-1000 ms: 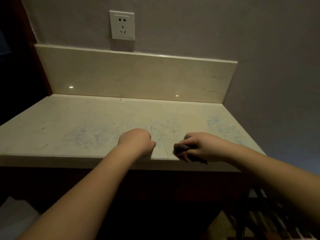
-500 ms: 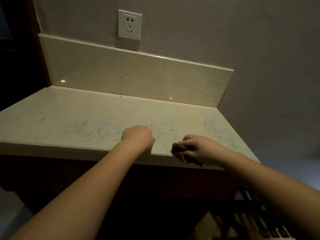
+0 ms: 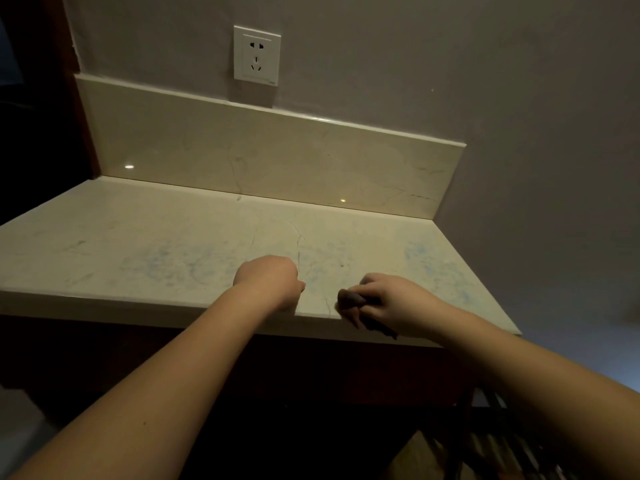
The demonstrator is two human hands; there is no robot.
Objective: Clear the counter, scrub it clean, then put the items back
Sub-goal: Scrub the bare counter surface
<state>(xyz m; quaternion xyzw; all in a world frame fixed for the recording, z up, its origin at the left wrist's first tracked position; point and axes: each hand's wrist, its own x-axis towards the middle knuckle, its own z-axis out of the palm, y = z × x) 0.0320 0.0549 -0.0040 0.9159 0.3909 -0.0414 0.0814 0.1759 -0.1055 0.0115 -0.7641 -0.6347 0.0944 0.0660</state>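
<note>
Counter [image 3: 173,244], blue-smeared: right hand [image 3: 398,303] gripped a dark cloth [image 3: 351,298] at its front edge; left hand [image 3: 270,284] rested fisted beside.

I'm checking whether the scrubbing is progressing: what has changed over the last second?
Very little. The right hand holds the same grip on the dark scrubber at the counter front edge; the left hand stays fisted beside it. Nothing was picked up or let go. The bluish smears remain.
</note>
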